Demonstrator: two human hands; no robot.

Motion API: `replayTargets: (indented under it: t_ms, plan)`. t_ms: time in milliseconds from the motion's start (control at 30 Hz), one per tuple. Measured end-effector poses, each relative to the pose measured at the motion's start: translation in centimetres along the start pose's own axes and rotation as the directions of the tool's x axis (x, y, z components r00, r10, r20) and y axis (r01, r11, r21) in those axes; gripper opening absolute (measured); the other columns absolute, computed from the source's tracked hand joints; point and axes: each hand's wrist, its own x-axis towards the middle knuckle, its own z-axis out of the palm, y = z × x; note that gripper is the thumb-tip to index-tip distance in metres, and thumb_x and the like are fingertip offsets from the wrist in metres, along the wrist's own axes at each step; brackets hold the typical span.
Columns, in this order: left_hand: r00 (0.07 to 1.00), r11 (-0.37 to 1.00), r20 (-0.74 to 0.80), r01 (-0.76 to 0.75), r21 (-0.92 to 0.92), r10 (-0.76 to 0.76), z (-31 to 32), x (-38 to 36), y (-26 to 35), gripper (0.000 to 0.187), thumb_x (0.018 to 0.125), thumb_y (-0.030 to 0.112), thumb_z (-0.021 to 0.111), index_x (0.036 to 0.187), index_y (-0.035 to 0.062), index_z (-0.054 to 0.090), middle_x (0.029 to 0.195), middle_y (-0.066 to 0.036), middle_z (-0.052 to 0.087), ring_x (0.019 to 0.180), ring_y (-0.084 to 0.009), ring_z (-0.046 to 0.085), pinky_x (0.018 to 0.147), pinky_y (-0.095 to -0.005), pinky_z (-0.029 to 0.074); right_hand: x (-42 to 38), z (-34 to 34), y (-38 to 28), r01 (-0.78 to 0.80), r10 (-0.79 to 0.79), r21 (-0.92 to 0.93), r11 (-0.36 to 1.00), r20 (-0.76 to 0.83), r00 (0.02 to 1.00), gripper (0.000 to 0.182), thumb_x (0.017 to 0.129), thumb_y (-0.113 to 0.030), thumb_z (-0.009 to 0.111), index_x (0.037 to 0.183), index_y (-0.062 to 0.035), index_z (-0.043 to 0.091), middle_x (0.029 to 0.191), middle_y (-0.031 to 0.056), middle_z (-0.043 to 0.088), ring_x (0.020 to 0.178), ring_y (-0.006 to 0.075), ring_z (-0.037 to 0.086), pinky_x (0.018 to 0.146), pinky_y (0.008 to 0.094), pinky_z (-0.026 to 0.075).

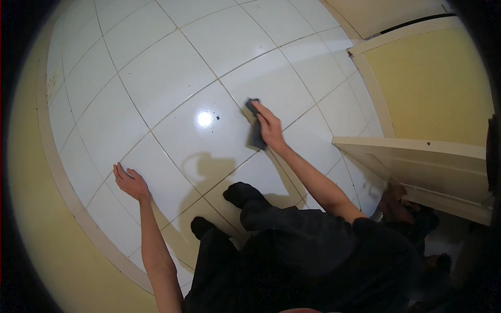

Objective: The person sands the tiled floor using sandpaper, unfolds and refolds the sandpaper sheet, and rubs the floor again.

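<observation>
**Cloth pressed to the floor under your right hand**

You are pressing your right hand (270, 128) down on a dark grey cloth (254, 130) that is lying flat on the white tiled floor (156, 68). The grip here is a flat, spread one: your fingers are lying over the cloth rather than curling round it, so the cloth is sitting beneath your palm and fingers, with its upper corner poking out past your fingertips and its lower end showing below the heel of your hand, on the side toward your left. A bright glare spot (204, 119) is shining on the tile just to that side of the cloth. Your left hand (130, 181) is resting open on the floor, well apart from the cloth, holding nothing, fingers loosely spread. You are kneeling, dark trousers (271, 245) showing below, beside a cream door (417, 156).
</observation>
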Motion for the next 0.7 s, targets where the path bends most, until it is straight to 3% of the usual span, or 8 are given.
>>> replayTargets:
  t_ms: [100,167,267,400,567,700]
  plan:
    - [1.0,1.0,-0.004,0.013,0.009,-0.013,0.1,0.2,0.1,0.045,0.103,0.016,0.049,0.146,0.0038,0.053,0.157,-0.016,0.048,0.145,-0.0357,0.043,0.12,-0.0508,0.032,-5.6,-4.8,-0.3,-0.085,0.063,-0.216,0.973,-0.105,0.993,0.042,0.102,0.007,0.049,0.143,0.0001,0.06,0.147,0.0155,0.062,0.142,0.0273,0.054,0.119,0.0355,0.038]
    - [1.0,1.0,-0.001,0.008,0.018,-0.008,0.0,-0.1,-0.3,0.045,0.103,0.016,0.049,0.146,0.0038,0.053,0.158,-0.015,0.048,0.145,-0.0351,0.043,0.12,-0.0506,0.031,-9.6,-7.1,1.1,-0.164,0.119,-0.261,0.951,-0.182,0.976,0.045,0.101,0.008,0.047,0.145,0.0028,0.056,0.151,0.0214,0.056,0.147,0.0335,0.047,0.123,0.0404,0.034]
    - [1.0,1.0,-0.012,0.005,0.03,-0.005,0.2,0.0,-0.4,0.045,0.103,0.016,0.05,0.147,0.0038,0.052,0.158,-0.014,0.047,0.145,-0.0341,0.043,0.122,-0.0505,0.03,-13.8,-7.3,5.4,-0.261,0.096,-0.511,0.819,-0.326,0.94,0.046,0.102,0.007,0.046,0.147,0.0035,0.053,0.154,0.0216,0.052,0.149,0.0364,0.043,0.125,0.0436,0.031]
    - [1.0,0.999,-0.008,0.007,0.047,-0.007,0.0,0.0,0.2,0.045,0.103,0.015,0.05,0.147,0.0038,0.051,0.159,-0.014,0.047,0.144,-0.0332,0.044,0.123,-0.0502,0.029,-7.6,-5.6,6.5,-0.102,-0.056,-0.588,0.803,-0.244,0.968,0.043,0.101,0.006,0.051,0.143,0.0007,0.058,0.152,0.0221,0.054,0.146,0.0392,0.046,0.122,0.0457,0.036]
    - [1.0,0.998,-0.017,0.018,0.061,-0.017,0.3,-0.1,0.1,0.045,0.103,0.015,0.05,0.146,0.0049,0.052,0.159,-0.013,0.047,0.143,-0.0326,0.045,0.123,-0.0493,0.028,4.5,-2.9,8.2,0.157,-0.191,-0.501,0.851,-0.017,0.982,0.041,0.1,0.004,0.054,0.14,0.0011,0.059,0.149,0.0239,0.055,0.142,0.0397,0.049,0.122,0.0454,0.036]
    - [0.999,0.998,-0.023,0.039,0.047,-0.038,0.5,0.1,0.0,0.045,0.103,0.015,0.051,0.146,0.0066,0.052,0.159,-0.012,0.047,0.143,-0.0315,0.044,0.123,-0.0489,0.028,6.3,1.2,6.8,0.279,-0.263,-0.424,0.862,0.096,0.96,0.043,0.098,0.005,0.054,0.141,0.0006,0.058,0.15,0.0234,0.054,0.144,0.0376,0.048,0.124,0.047,0.034]
